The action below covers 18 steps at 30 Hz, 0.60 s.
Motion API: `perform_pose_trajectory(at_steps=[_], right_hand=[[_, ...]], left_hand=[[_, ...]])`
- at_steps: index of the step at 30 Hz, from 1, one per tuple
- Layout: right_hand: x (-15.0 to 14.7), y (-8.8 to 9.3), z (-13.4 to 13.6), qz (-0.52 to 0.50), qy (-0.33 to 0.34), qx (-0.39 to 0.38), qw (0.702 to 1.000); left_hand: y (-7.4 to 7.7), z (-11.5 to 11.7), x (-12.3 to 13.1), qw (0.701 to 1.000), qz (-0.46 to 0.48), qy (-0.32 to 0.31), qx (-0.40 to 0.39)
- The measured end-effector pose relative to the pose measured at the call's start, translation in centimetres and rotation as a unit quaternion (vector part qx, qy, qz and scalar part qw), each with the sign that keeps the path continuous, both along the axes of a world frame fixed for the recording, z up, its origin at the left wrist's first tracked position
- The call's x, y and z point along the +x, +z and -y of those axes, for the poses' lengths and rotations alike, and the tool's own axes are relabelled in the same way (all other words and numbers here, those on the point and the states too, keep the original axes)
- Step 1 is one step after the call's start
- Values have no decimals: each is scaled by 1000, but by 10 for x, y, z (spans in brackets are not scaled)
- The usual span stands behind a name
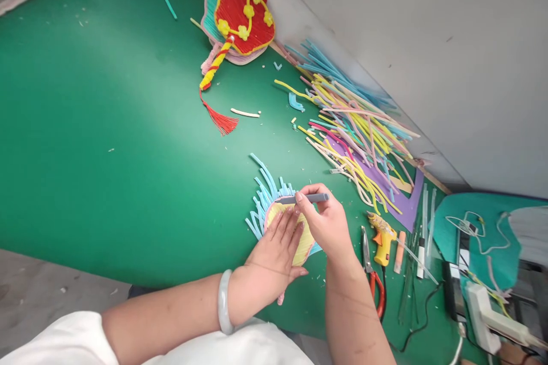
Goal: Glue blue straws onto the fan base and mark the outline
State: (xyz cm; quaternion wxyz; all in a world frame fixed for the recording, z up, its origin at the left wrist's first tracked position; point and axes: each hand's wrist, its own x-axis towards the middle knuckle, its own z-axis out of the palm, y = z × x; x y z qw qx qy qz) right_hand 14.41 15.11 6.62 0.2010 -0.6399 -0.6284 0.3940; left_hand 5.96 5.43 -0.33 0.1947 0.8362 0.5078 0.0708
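Note:
My left hand lies flat, fingers stretched out, on a yellow fan-shaped piece with a pink edge. Beneath that piece, light blue pipe cleaners stick out to the upper left, and a bit of blue shows at its lower right. Held in my right hand is a grey pen, its tip at the top edge of the yellow piece. Part of the yellow piece is hidden under my left hand. A short pink end pokes out below my left palm.
A red and yellow fan with a tassel lies on other fans at the back. Loose pipe cleaners are heaped along the wall, partly over purple sheet. To the right lie scissors, a yellow glue gun, glue sticks and cables.

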Motion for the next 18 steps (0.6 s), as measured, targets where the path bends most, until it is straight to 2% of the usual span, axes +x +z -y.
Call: perform_pose_trajectory(at_steps=[8, 18], right_hand=[[-7, -2, -5, 8, 25, -58, 998], [-13, -1, -10, 22, 38, -45, 998]], left_hand=[[4, -1, -3, 1000, 3, -3, 0], [9, -2, -9, 1000, 6, -8, 3]])
